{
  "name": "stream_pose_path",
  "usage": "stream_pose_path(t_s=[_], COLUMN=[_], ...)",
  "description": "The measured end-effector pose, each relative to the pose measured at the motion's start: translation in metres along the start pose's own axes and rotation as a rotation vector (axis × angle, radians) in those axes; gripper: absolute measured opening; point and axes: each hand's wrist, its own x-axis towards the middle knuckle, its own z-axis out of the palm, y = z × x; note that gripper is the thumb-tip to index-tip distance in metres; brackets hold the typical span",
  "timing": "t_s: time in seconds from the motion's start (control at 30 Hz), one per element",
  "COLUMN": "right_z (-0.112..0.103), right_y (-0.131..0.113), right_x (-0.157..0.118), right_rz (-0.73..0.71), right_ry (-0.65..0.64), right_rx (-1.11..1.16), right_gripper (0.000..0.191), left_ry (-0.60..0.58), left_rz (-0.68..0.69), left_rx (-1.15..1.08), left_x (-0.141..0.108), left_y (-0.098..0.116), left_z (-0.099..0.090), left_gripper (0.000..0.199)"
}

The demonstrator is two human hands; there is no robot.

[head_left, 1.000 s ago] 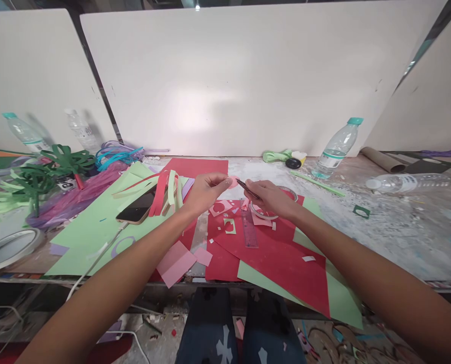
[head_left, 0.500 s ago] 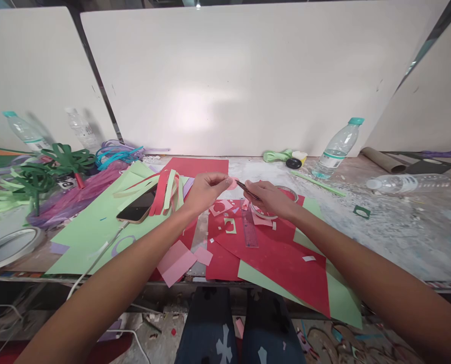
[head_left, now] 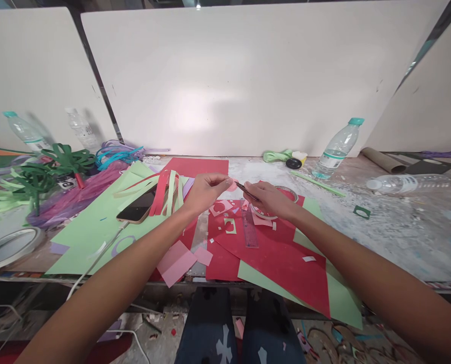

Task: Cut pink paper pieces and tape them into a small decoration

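Pink paper piece (head_left: 233, 185): small, rounded edge, held up in the gap between the 2 hands, in line with the middle of the body. Left hand (head_left: 212, 187) has it pinched at thumb and fingertip; piece sits just off the fingertips, on their right side. Right on the other side: dark slim tool (head_left: 245, 190), probably tweezers, too small to be sure. Long axis slants, tip up-left at the piece, other end down-right into the fingers. Tip at or just beside the piece's right edge; can't tell if touching or gripping. Right hand (head_left: 265, 196) closed around the tool, fingers together. Left hand is nearer the piece, right reaches it only by the tool. Key relation, my read: tool tip to right edge, tool leftward of the right hand.

Below the hands: red sheet (head_left: 278, 263) with clear ruler (head_left: 250, 232) lying nearly lengthwise to the body, plus 2 scraps with holes, pink scrap (head_left: 213, 211) and light green scrap (head_left: 227, 230). White ring (head_left: 295, 194) partly behind the right hand. Farther left, phone (head_left: 136, 208) beside red strips (head_left: 160, 196); farther right, water bottle (head_left: 333, 157).
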Motion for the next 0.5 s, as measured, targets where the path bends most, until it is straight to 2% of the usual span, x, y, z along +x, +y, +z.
stream_pose_path(t_s=[0.27,0.5], right_z=[0.0001,-0.0036], right_y=[-0.0011,-0.0026], right_x=[0.0002,-0.0011], right_rz=[0.000,-0.018], right_ry=[-0.004,0.012], right_rx=[-0.010,0.003], right_gripper=[0.054,0.054], left_ry=[-0.020,0.032], left_rz=[-0.004,-0.011], left_rx=[-0.002,-0.043], left_x=[-0.0017,-0.0004], left_y=[0.0015,0.0034], left_z=[0.0002,0.0019], left_gripper=[0.025,0.026])
